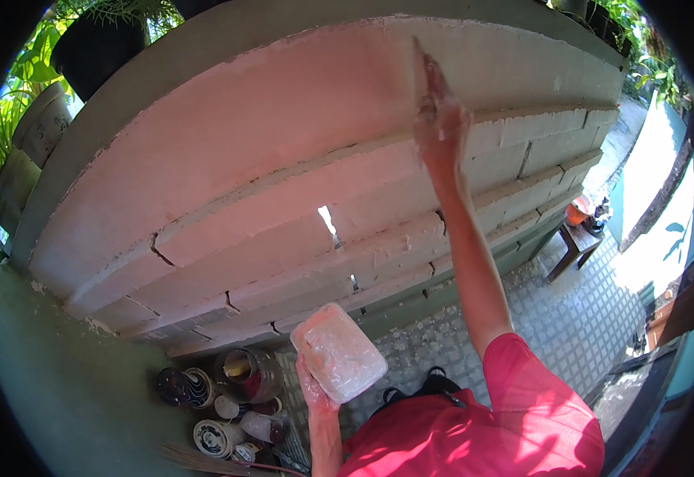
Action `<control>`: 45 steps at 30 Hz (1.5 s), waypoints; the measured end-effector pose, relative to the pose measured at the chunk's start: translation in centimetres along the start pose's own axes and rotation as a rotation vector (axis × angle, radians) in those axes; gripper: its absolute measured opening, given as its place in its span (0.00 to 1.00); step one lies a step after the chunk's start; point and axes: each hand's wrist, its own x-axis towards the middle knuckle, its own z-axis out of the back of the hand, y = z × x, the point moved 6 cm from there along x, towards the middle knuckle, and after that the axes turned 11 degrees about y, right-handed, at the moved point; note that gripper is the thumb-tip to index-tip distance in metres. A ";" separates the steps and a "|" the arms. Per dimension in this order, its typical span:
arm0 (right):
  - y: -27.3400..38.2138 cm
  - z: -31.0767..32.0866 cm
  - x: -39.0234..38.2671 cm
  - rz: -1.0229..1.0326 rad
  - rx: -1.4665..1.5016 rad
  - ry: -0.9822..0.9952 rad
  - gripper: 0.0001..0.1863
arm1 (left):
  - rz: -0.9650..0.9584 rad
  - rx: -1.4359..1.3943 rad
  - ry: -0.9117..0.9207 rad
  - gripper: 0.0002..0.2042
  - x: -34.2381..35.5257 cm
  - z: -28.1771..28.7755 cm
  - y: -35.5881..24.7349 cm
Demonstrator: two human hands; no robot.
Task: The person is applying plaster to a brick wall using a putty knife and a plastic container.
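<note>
My right hand (440,119) is raised high against a block wall (244,159) and grips a flat scraper blade (420,67) pressed on the pale filler coat near the wall's top. My left hand (315,391) is low, under a rectangular board (337,351) loaded with white filler paste, which it holds tilted. The wall is pinkish white with stepped rows of blocks and a few cracks and small holes.
Several jars and tins (228,397) stand on the ground at the wall's foot, lower left. A wooden stool (573,242) with an orange object stands on the patterned tile floor (569,318) at right. Potted plants (93,40) sit on top of the wall.
</note>
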 end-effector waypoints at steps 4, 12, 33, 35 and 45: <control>-0.9 -0.2 1.9 0.087 -0.128 0.073 0.32 | -0.012 -0.036 -0.023 0.27 -0.7 0.0 0.3; 7.6 -8.4 -3.6 0.262 0.019 0.290 0.37 | -0.072 -0.092 -0.013 0.27 -1.0 -1.9 2.3; -3.6 -4.1 -7.7 -0.654 1.390 0.392 0.07 | -0.129 -0.093 -0.085 0.27 -2.8 -1.7 3.1; -3.2 -4.4 -9.0 -0.742 1.319 0.349 0.08 | -0.127 -0.087 -0.068 0.27 -2.2 -1.6 1.6; 6.8 -8.8 -22.4 -0.915 1.333 0.502 0.08 | -0.064 -0.106 -0.014 0.23 -3.7 2.2 -7.9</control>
